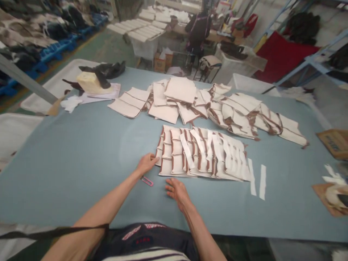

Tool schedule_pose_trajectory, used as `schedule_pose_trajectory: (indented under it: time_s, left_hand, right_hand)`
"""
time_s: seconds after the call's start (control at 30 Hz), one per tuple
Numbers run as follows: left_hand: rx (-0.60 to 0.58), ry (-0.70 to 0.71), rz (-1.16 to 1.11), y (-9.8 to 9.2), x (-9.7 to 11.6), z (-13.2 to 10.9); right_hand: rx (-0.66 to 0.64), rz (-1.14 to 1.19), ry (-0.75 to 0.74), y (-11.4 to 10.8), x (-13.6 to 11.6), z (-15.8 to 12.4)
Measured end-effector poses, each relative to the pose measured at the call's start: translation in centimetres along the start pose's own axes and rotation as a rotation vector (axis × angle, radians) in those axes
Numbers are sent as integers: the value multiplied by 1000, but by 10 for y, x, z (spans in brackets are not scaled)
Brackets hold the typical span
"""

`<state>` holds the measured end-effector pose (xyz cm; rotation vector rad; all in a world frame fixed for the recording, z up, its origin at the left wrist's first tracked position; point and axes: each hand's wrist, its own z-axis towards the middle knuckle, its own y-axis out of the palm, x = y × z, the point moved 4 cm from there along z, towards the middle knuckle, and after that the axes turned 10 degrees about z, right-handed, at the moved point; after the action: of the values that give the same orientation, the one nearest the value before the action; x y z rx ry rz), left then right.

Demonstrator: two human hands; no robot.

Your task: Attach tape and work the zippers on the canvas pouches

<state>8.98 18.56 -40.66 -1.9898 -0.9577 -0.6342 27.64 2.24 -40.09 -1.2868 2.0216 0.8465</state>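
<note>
My left hand has its fingers closed on the left edge of the nearest cream fabric panel with brown trim. That panel is at the left end of an overlapping row of similar panels. White strips lie across the row. My right hand is just in front of the row, fingers apart and holding nothing. Beside my left wrist is a small pink-handled tool, perhaps thread snips, partly hidden. Two loose white strips rest to the right of the row.
Heaped cream panels cover the back of the blue-grey table. A yellowish block with black cloth sits at the back left. A cardboard box is at the right edge. Beyond the table, another person is at a worktable.
</note>
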Motion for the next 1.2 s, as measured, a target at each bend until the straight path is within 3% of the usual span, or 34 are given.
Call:
schedule_pose_trajectory:
  time_s: [0.17, 0.33, 0.4, 0.47, 0.57, 0.63, 0.7, 0.77, 0.87, 0.93, 1.0, 1.03, 1.13, 1.2]
  left_hand:
    - [-128, -101, -91, 30, 15, 6]
    - [-89, -136, -138, 21, 19, 7]
    - [-34, -158, -139, 3, 15, 5]
    - [38, -193, -138, -28, 8, 0]
    - [181, -266, -144, -95, -8, -19]
    - [267, -316, -161, -141, -20, -41]
    - [279, -327, -198, -175, -29, -70]
    - [240, -303, -249, -189, -35, -100]
    - [187, -232, -318, -181, -36, -137]
    - [190, -163, -352, -166, -29, -156]
    - [191, -84, -376, -151, -15, -173]
    - [180, -43, -383, -144, -5, -182]
    - [122, 73, -384, -123, 30, -213]
    - [76, 140, -359, -113, 52, -235]
  right_hand:
    - [93, 273, 77, 13, -8, 24]
    - [176, 492, 185, 11, -15, 46]
    - [190, 565, 204, 5, -18, 49]
    - [192, 619, 220, 1, -21, 49]
    - [180, 640, 273, 1, -20, 49]
    - [157, 597, 324, 6, -20, 49]
    - [110, 515, 367, 11, -20, 47]
    - [28, 409, 392, 17, -21, 39]
    - [-107, 218, 351, 25, -27, 9]
    - [-147, 105, 238, 32, -36, -20]
    - [-161, -1, 8, 45, -54, -49]
    - [-178, -77, -177, 55, -67, -63]
    - [-276, -521, -987, 93, -108, -104]
    - [-366, -681, -1274, 111, -121, -117]
